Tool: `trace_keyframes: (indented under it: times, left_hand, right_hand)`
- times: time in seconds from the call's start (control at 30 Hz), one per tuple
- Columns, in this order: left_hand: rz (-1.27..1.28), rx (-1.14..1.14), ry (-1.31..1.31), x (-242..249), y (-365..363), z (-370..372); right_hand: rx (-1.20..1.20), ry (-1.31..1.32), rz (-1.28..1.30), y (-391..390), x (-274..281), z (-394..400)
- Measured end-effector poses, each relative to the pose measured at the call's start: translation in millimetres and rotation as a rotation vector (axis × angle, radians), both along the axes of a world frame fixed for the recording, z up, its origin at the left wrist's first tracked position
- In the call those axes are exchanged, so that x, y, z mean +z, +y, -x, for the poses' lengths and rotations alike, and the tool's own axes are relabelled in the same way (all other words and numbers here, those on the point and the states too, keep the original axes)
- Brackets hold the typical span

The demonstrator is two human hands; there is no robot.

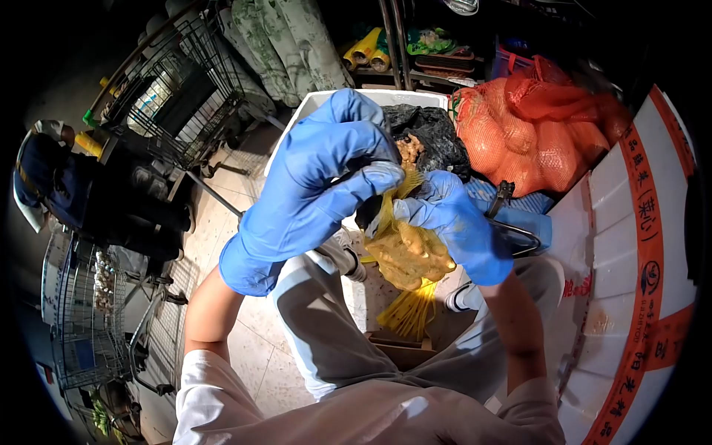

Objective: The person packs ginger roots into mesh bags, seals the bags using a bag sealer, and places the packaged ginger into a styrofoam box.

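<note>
Both of my hands wear blue rubber gloves. A yellow mesh bag (411,256) full of knobbly tan pieces that look like ginger hangs between my knees. My left hand (315,182) has its fingers curled closed around the gathered top of the mesh. Just below and to the right, my right hand (456,222) pinches the neck of the same bag, above the bulging contents. A loose yellow mesh tail (411,310) dangles beneath. Behind my hands a black plastic bag (430,133) lies in a white foam box (315,104), with brownish knobbly pieces (409,148) at its opening.
Red mesh sacks (526,130) are piled at the back right. A white foam box with orange printed tape (641,245) stands close on my right. Wire carts (174,96) and a person in dark clothes (111,193) are at the left. Yellow rolls (367,48) lie at the back.
</note>
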State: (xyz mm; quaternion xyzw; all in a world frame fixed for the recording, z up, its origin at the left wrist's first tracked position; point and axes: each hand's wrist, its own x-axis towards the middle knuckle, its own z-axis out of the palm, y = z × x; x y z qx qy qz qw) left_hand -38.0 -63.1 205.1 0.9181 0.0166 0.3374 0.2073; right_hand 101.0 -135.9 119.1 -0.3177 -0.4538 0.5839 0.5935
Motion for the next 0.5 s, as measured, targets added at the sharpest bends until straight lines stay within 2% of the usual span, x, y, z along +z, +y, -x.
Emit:
trace_keyframes:
  times: [0.13, 0.2, 0.23, 0.3, 0.33, 0.43, 0.5]
  left_hand:
    - [0.000, 0.018, -0.023, -1.1, 2.0, 0.0]
    - [0.072, 0.027, -0.091, -3.4, 3.2, 2.0]
    - [0.072, 0.026, -0.090, -3.3, 1.4, 2.8]
    - [0.059, 0.094, -0.079, -2.9, -3.1, 4.7]
    - [0.073, 0.088, -0.084, -3.3, -3.9, 6.1]
    - [0.084, 0.119, -0.087, -0.2, -11.4, 7.2]
    - [0.116, 0.136, -0.099, 0.1, -10.6, 6.9]
  right_hand:
    - [0.059, -0.050, 0.010, -3.9, 2.3, -4.9]
    - [0.229, -0.137, -0.117, -1.6, 1.5, -13.3]
    - [0.228, -0.137, -0.117, -2.7, 3.1, -9.5]
    - [0.102, -0.032, -0.072, -6.3, 10.9, 3.5]
    - [0.106, -0.113, -0.132, -4.6, 9.9, 1.6]
    - [0.024, -0.041, -0.086, -5.6, 7.2, 2.1]
    - [-0.036, -0.105, -0.153, -9.9, 13.0, 2.6]
